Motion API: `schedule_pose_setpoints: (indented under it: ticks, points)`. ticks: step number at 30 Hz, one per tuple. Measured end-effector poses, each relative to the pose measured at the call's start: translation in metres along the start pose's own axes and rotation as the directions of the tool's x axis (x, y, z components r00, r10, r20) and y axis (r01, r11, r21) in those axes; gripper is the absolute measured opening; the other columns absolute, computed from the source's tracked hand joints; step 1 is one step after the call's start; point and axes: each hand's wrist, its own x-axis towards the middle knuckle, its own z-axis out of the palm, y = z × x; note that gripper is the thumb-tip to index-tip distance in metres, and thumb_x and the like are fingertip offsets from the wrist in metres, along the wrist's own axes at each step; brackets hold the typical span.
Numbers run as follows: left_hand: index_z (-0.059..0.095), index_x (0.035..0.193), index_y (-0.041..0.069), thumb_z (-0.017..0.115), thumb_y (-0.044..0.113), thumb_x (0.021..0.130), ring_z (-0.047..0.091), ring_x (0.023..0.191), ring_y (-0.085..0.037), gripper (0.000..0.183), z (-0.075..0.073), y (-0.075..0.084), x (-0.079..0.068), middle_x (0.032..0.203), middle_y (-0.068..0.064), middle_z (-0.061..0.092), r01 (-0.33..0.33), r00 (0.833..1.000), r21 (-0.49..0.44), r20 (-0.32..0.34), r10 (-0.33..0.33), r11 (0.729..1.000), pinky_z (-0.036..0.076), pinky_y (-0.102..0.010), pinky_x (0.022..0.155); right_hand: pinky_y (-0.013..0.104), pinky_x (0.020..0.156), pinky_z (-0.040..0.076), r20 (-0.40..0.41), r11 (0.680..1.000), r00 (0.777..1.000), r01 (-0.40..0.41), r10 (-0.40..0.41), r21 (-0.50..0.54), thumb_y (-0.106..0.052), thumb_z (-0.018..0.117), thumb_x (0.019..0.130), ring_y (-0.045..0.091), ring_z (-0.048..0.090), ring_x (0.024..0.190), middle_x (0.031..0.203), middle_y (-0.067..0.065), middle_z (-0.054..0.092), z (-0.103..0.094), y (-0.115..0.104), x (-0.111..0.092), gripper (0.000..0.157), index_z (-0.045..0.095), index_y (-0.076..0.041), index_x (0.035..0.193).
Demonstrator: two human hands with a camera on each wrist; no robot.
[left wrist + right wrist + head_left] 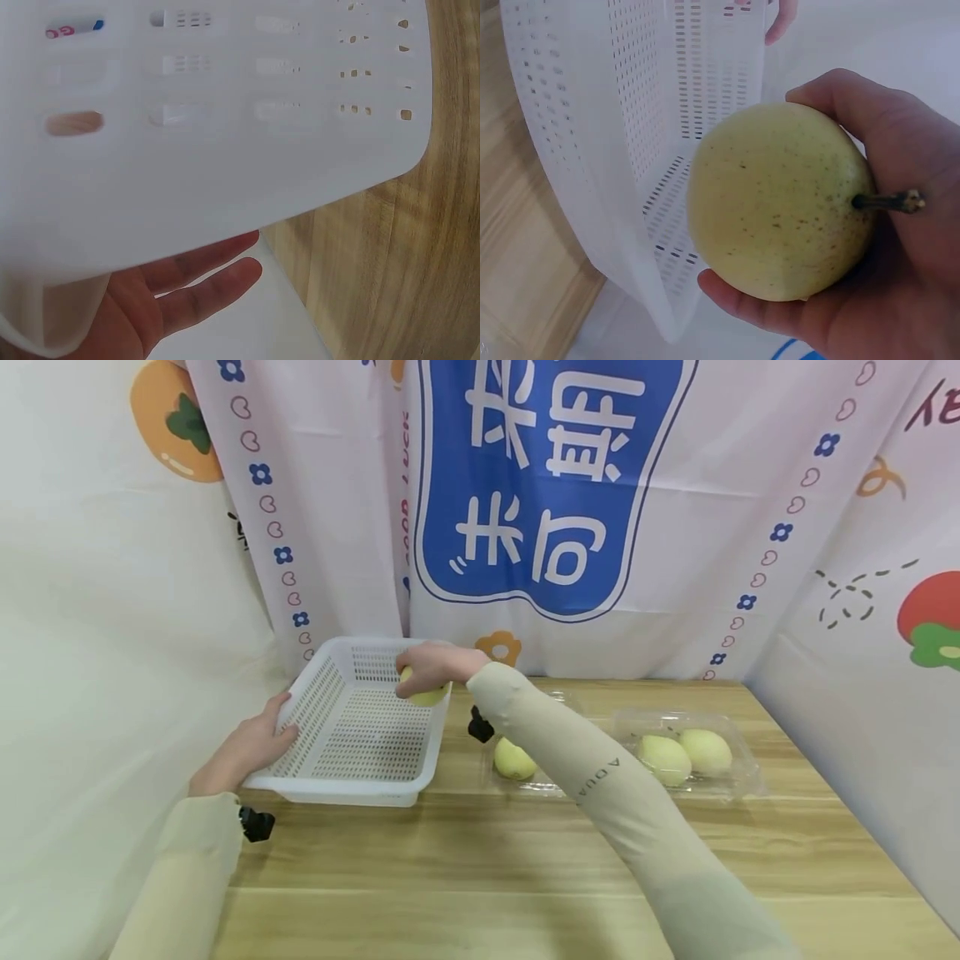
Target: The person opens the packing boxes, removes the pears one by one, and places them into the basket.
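Observation:
A white perforated plastic basket (360,790) sits on the left of the table with no fruit inside. My left hand (253,745) grips its left rim, thumb over the inner side; in the left wrist view the fingers (214,296) are outside the wall. Held in my right hand (435,667) over the basket's back right corner is a round yellow pear (780,202). Its dark stem points toward the palm in the right wrist view, with thumb and fingers curled round its sides.
Right of the basket, another pear (514,760) sits in a clear plastic box partly hidden by my right sleeve (600,785). A second clear box (738,777) holds two pears (705,752). Printed cloth (337,527) hangs behind the wooden table (420,893).

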Motion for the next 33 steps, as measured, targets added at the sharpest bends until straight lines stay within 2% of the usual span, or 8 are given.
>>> schedule_pose_setpoints:
  ticks: [3, 7, 11, 14, 17, 24, 29, 33]
  points:
    - [-0.010, 0.156, 0.007, 0.037, 0.038, 0.103, 0.063, 0.085, -0.026, 0.078, 0.001, 0.001, 0.001, 0.136, -0.038, 0.045, 0.007, 1.000, -0.004, 0.004, -0.007, 1.000, 0.048, -0.038, 0.071, 0.028, 0.085, 0.047, -0.004, 1.000, 1.000, -0.016, 0.016, 0.012, -0.042, 0.058, 0.092, 0.011, 0.054, 0.105, 0.124, -0.005, 0.059, 0.003, -0.004, 0.010, 0.043, 0.059, -0.022, 0.130]
    - [-0.010, 0.156, 0.007, 0.037, 0.038, 0.103, 0.063, 0.087, -0.028, 0.077, 0.001, -0.001, 0.002, 0.135, -0.038, 0.046, -0.002, 1.000, 0.007, -0.004, 0.002, 1.000, 0.049, -0.041, 0.073, 0.026, 0.083, 0.044, -0.024, 0.999, 1.000, -0.010, 0.011, 0.045, -0.042, 0.058, 0.092, 0.009, 0.053, 0.102, 0.125, -0.005, 0.060, 0.010, -0.007, 0.024, 0.045, 0.059, -0.021, 0.132]
    - [-0.009, 0.156, 0.007, 0.037, 0.039, 0.103, 0.063, 0.089, -0.030, 0.077, 0.000, -0.003, 0.002, 0.136, -0.040, 0.044, -0.012, 1.000, 0.016, -0.008, 0.012, 1.000, 0.049, -0.044, 0.074, 0.021, 0.071, 0.042, -0.056, 0.994, 0.998, 0.016, -0.010, 0.107, -0.040, 0.059, 0.093, 0.009, 0.054, 0.087, 0.106, -0.003, 0.062, 0.021, -0.011, 0.039, 0.039, 0.062, -0.016, 0.124]
    - [-0.009, 0.156, 0.008, 0.037, 0.040, 0.103, 0.064, 0.092, -0.032, 0.078, 0.000, -0.004, 0.002, 0.138, -0.040, 0.043, -0.008, 1.000, 0.010, 0.000, 0.008, 1.000, 0.049, -0.045, 0.075, 0.020, 0.064, 0.039, -0.084, 0.989, 0.996, 0.002, 0.010, 0.150, -0.039, 0.060, 0.093, 0.009, 0.050, 0.075, 0.089, -0.003, 0.056, 0.028, -0.015, 0.049, 0.030, 0.063, -0.014, 0.111]
    - [-0.009, 0.157, 0.008, 0.037, 0.042, 0.103, 0.063, 0.096, -0.035, 0.078, 0.001, -0.004, 0.003, 0.139, -0.040, 0.041, -0.009, 1.000, 0.001, 0.001, 0.009, 1.000, 0.049, -0.048, 0.077, 0.020, 0.061, 0.037, -0.105, 0.986, 0.994, -0.024, 0.042, 0.165, -0.038, 0.061, 0.093, 0.008, 0.048, 0.070, 0.082, -0.005, 0.052, 0.035, -0.021, 0.058, 0.024, 0.060, -0.016, 0.103]
    - [-0.007, 0.156, 0.005, 0.038, 0.039, 0.103, 0.061, 0.105, -0.045, 0.077, 0.001, -0.006, 0.001, 0.139, -0.041, 0.041, -0.031, 0.999, 0.013, -0.025, 0.031, 0.999, 0.048, -0.059, 0.085, 0.019, 0.062, 0.041, -0.061, 0.995, 0.997, -0.032, 0.038, 0.095, -0.042, 0.060, 0.094, 0.007, 0.050, 0.074, 0.088, -0.006, 0.055, 0.048, -0.045, 0.070, 0.026, 0.058, -0.019, 0.108]
    - [-0.006, 0.157, 0.007, 0.037, 0.040, 0.103, 0.062, 0.105, -0.044, 0.077, 0.002, -0.003, 0.003, 0.137, -0.040, 0.044, -0.025, 0.999, -0.005, -0.027, 0.025, 1.000, 0.047, -0.062, 0.087, 0.019, 0.066, 0.044, -0.077, 0.988, 0.993, -0.080, 0.091, 0.132, -0.043, 0.061, 0.094, 0.007, 0.053, 0.081, 0.097, -0.008, 0.059, 0.054, -0.054, 0.072, 0.037, 0.058, -0.020, 0.122]
    - [-0.006, 0.157, 0.006, 0.037, 0.040, 0.103, 0.060, 0.108, -0.047, 0.077, 0.002, -0.003, 0.004, 0.138, -0.041, 0.042, -0.006, 1.000, 0.004, -0.022, 0.006, 1.000, 0.046, -0.063, 0.088, 0.020, 0.073, 0.047, -0.088, 0.985, 0.991, -0.084, 0.098, 0.151, -0.044, 0.061, 0.094, 0.007, 0.055, 0.088, 0.105, -0.009, 0.060, 0.057, -0.058, 0.076, 0.040, 0.057, -0.021, 0.127]
